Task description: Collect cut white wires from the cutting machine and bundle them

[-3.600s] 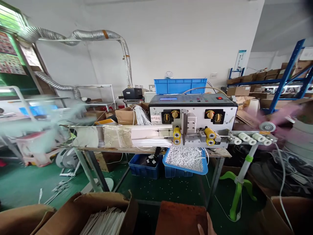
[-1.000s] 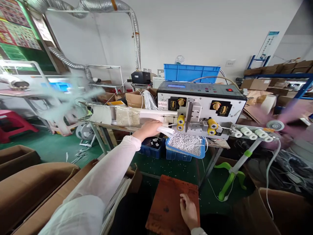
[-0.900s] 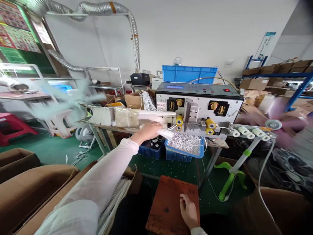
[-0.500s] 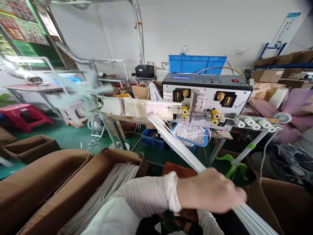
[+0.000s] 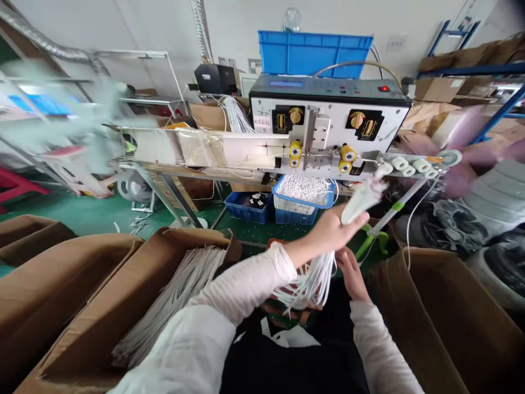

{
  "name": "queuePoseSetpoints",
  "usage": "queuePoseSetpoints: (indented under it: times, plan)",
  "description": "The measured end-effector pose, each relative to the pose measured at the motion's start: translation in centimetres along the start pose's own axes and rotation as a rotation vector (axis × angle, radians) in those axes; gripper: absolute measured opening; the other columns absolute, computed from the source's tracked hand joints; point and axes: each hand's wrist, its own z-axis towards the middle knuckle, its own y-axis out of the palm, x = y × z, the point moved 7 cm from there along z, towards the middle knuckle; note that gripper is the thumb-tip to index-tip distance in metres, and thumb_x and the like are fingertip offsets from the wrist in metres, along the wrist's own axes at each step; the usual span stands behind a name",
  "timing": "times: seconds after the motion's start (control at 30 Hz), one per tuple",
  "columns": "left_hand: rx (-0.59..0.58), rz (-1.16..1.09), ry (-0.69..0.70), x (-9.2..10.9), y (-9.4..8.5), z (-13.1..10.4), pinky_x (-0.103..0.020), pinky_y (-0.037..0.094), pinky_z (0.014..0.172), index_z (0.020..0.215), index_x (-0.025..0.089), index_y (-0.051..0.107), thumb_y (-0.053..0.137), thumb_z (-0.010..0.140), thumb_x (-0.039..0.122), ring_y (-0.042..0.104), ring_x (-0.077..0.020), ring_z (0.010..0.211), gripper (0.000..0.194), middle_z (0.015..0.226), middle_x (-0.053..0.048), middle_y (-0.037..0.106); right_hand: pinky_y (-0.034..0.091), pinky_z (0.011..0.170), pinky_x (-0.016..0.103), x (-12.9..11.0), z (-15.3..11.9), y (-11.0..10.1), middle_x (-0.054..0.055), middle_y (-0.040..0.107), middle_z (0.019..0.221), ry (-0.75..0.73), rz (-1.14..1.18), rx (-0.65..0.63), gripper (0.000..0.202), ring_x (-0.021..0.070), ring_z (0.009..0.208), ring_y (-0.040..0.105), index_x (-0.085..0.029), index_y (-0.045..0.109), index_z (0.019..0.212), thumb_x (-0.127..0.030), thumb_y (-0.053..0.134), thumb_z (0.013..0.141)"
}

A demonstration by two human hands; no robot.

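My left hand (image 5: 328,234) is closed around a bundle of thin white wires (image 5: 309,284). One end of the bundle (image 5: 363,201) sticks out above the fist toward the upper right, its tip blurred. Below the fist the strands hang down and curve to the left. Close beside them, to the right, my right hand (image 5: 353,274) has its fingers stretched upward, partly hidden behind the left hand. Whether they touch the wires is unclear. Behind both hands stands a wire-cutting machine (image 5: 262,148) with yellow rollers (image 5: 295,153).
A cardboard box (image 5: 135,257) holding many long wires (image 5: 176,301) lies to the left. Another cardboard box (image 5: 463,295) stands at right. Under the machine is a blue bin (image 5: 328,200) of small white pieces. A green-footed stand (image 5: 385,219) supports white rollers (image 5: 400,162).
The wire bundle has left the machine's chute and is now bent in my left hand, one end raised. My right hand has come into view beside it. The view has shifted downward and right.
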Motion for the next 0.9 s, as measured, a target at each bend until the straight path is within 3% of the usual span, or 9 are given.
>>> queuePoseSetpoints:
  times: [0.1,0.17,0.27,0.33,0.4,0.5,0.63,0.8,0.9]
  plan:
    - [0.063,-0.001,0.015,2.0,-2.9,2.7,-0.024,0.044,0.059,0.091,0.016,0.064,0.046,0.100,0.048,0.056,-0.0119,0.060,0.038,0.065,0.000,0.057,0.042,0.113,0.045,-9.9,1.5,5.4,0.011,0.051,0.148,-0.316,0.102,-0.213,0.071,0.0282,0.138,0.047,-0.024,0.046,0.143,-0.063,0.063,0.087]
    - [0.146,0.010,0.064,3.9,-4.7,4.4,-0.024,0.043,0.060,0.090,0.015,0.062,0.047,0.101,0.047,0.054,-0.0107,0.058,0.036,0.064,0.001,0.054,0.042,0.112,0.044,-15.0,2.6,9.4,0.011,0.055,0.143,-0.455,0.090,-0.311,0.074,0.0286,0.134,0.050,-0.024,0.051,0.137,-0.061,0.074,0.078]
    - [0.250,0.029,0.082,6.0,-7.2,6.6,-0.024,0.040,0.061,0.093,0.014,0.059,0.047,0.102,0.043,0.049,-0.0085,0.054,0.033,0.062,0.004,0.047,0.052,0.097,0.042,-17.7,4.7,13.8,0.007,0.070,0.107,-0.472,0.031,-0.334,0.059,0.0244,0.101,0.067,-0.020,0.059,0.122,-0.053,0.078,0.077]
    - [0.315,0.016,0.068,6.8,-8.9,7.7,-0.024,0.039,0.060,0.093,0.016,0.058,0.048,0.102,0.041,0.046,-0.0085,0.052,0.029,0.060,0.005,0.042,0.054,0.085,0.040,-16.3,5.9,15.6,0.002,0.069,0.084,-0.423,0.017,-0.329,0.051,0.0205,0.080,0.067,-0.019,0.060,0.116,-0.050,0.076,0.079]
    - [0.386,-0.010,0.059,7.2,-10.7,8.5,-0.026,0.038,0.059,0.088,0.018,0.057,0.051,0.101,0.041,0.046,-0.0101,0.052,0.027,0.058,0.005,0.040,0.054,0.078,0.037,-12.8,6.7,16.6,-0.001,0.066,0.074,-0.349,0.003,-0.335,0.046,0.0188,0.072,0.065,-0.018,0.062,0.111,-0.049,0.074,0.079]
    - [0.454,-0.053,0.054,6.8,-12.4,9.1,-0.030,0.039,0.063,0.083,0.020,0.056,0.057,0.098,0.043,0.051,-0.0138,0.059,0.028,0.058,0.003,0.039,0.053,0.074,0.034,-5.9,7.0,17.1,0.000,0.065,0.075,-0.185,-0.018,-0.328,0.043,0.0193,0.072,0.065,-0.018,0.065,0.099,-0.051,0.076,0.073]
    - [0.465,-0.095,0.048,5.0,-12.5,8.9,-0.031,0.039,0.063,0.085,0.022,0.059,0.058,0.096,0.046,0.050,-0.0138,0.064,0.027,0.056,0.003,0.037,0.054,0.075,0.034,1.5,6.1,16.9,0.003,0.065,0.075,-0.001,-0.003,-0.342,0.044,0.0201,0.074,0.066,-0.018,0.063,0.086,-0.060,0.072,0.073]
    - [0.429,-0.166,0.080,3.5,-12.1,7.4,-0.025,0.038,0.061,0.094,0.018,0.057,0.050,0.100,0.042,0.048,-0.0079,0.056,0.025,0.056,0.007,0.037,0.054,0.064,0.031,5.4,4.9,16.2,0.003,0.062,0.063,0.070,-0.062,-0.407,0.052,0.0200,0.067,0.066,-0.020,0.058,0.075,-0.071,0.065,0.075]
    - [0.426,-0.220,0.080,3.5,-12.5,6.2,-0.023,0.034,0.056,0.089,0.019,0.055,0.051,0.099,0.041,0.041,-0.0051,0.048,0.024,0.054,0.009,0.032,0.049,0.054,0.027,6.7,5.0,15.1,0.000,0.057,0.058,0.077,-0.125,-0.355,0.051,0.0173,0.058,0.060,-0.020,0.057,0.077,-0.070,0.064,0.077]
